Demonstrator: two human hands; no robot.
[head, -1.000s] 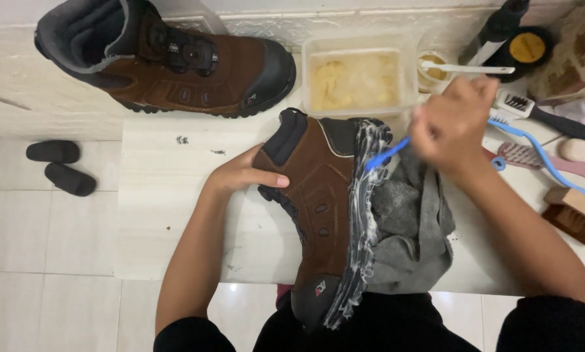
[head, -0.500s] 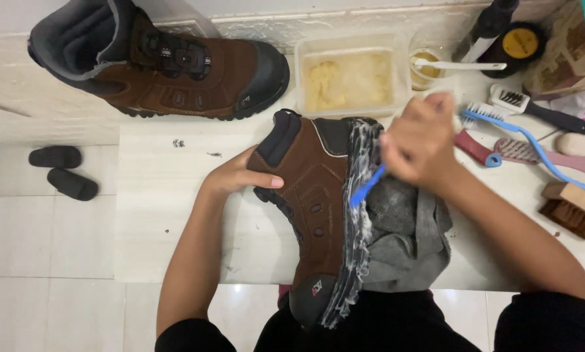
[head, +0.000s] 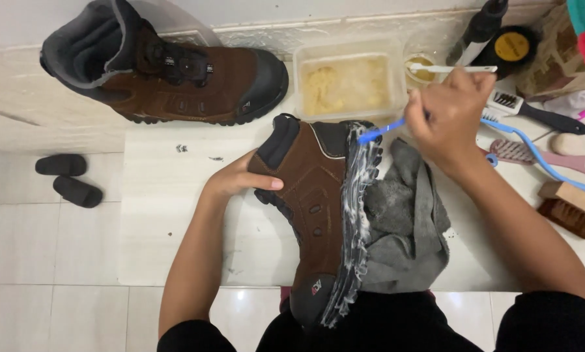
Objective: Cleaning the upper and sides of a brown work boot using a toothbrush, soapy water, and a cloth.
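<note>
Foam on the sole of the boot (head: 315,195), steadied on its side by the left hand (head: 240,177), is best worked with short strokes of the blue brush (head: 380,132) clenched in the right hand (head: 450,117), just above the grey cloth (head: 406,221).

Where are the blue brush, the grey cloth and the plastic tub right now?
blue brush (head: 378,132), head view, on its handle near the sole.
grey cloth (head: 406,221), head view, mid-fold.
plastic tub (head: 297,85), head view, left wall.

Two brown boots (head: 175,72) (head: 312,208), one grey cloth (head: 406,221), one tub (head: 348,81) (soapy), two slippers (head: 61,164) (head: 77,191).
</note>
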